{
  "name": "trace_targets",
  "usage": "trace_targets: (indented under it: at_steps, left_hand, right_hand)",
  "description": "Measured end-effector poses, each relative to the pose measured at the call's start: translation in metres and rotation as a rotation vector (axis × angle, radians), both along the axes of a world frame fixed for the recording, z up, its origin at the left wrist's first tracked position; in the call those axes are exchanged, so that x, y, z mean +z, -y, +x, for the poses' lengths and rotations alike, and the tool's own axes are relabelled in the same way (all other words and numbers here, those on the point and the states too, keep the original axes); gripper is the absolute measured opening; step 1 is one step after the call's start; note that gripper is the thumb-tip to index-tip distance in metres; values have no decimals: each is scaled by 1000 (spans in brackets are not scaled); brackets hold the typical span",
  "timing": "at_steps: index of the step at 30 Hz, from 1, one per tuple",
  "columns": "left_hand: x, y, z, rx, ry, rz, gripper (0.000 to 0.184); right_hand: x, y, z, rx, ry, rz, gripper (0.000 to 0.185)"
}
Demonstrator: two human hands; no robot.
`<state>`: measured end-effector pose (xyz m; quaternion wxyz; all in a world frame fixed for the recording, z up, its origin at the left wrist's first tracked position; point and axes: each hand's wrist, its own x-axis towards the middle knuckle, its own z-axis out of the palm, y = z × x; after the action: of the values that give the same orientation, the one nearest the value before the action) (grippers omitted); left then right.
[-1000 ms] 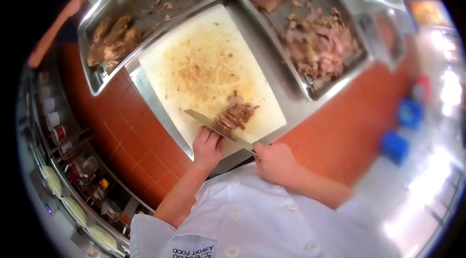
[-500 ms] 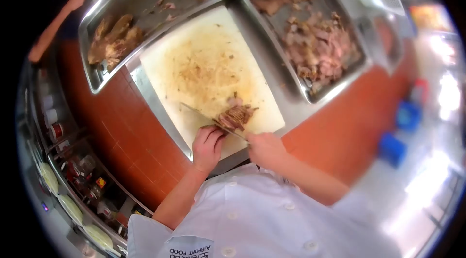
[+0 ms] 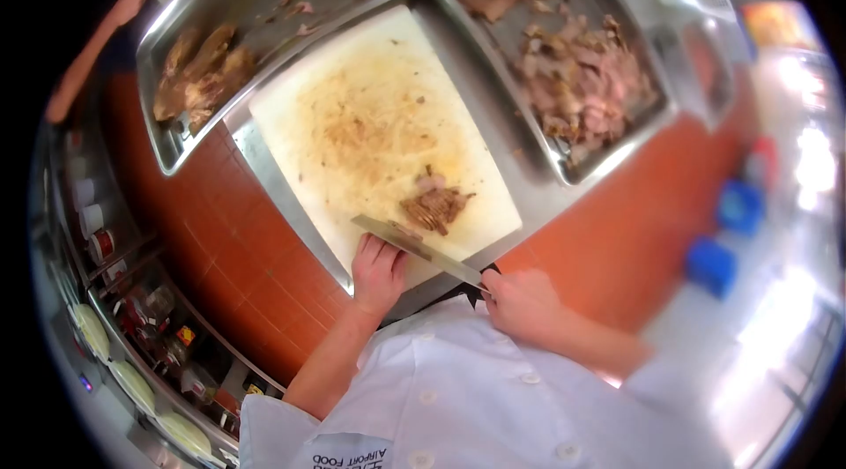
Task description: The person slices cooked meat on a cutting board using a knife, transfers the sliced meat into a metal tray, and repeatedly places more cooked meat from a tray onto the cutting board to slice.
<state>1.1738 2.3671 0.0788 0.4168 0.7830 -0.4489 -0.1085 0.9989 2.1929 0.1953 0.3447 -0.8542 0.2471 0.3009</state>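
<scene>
My right hand [image 3: 520, 300] is closed round the handle of a long kitchen knife [image 3: 419, 249]. The blade slants up and left across the near part of a white cutting board [image 3: 308, 169], its flat close to my left fingers. At the board's near edge, my left hand [image 3: 379, 273] has its fingers curled behind the blade; what lies under them is hidden. Just beyond the knife sits a small heap of sliced brown meat [image 3: 436, 206], apart from both hands. Brownish juice and crumbs stain the board.
A metal tray [image 3: 256, 81] at upper left holds larger meat chunks [image 3: 204, 72] and scraps. Another tray [image 3: 493, 50] at upper right carries piles of cut meat [image 3: 586, 85]. Someone else's arm [image 3: 106, 37] reaches in at far left. Blue containers [image 3: 712, 266] stand at right.
The knife has come away from the sliced meat, drawn toward me and to the right with my right hand. Its blade now shows flatter and wider. My left hand has barely moved.
</scene>
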Motion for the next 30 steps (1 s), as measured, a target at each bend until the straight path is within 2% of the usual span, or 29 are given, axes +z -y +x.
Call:
trace_targets:
  at_steps: [3,6,8,11,15,17,20,26,30]
  left_hand:
    - [-8,-5,-2,5,-10,3,29]
    - [-13,-6,-1,3,-41,9,30]
    - [-16,-11,-4,-11,-103,30,32]
    - [-5,-1,-4,40,8,8,30]
    - [-9,-7,-6,31,-4,26,24]
    - [-8,-6,-8,55,-33,7,22]
    - [-7,-6,-10,77,-62,-3,21]
    - [3,1,-5,63,64,8,24]
    - [-2,-2,-5,54,4,-2,27]
  right_hand:
    - [12,5,5,37,-55,33,14]
    - [3,2,4,45,-27,28,13]
    - [-13,0,21,52,59,46,15]
    - [-58,-22,68,94,226,-6,17]
    - [-67,-21,85,11,228,-12,14]
    - [-67,-8,56,-46,269,-13,12]
    - [-48,-4,39,-69,142,-65,11]
    - [-21,-10,15,12,100,15,10]
    - [-7,-1,8,44,-8,37,10]
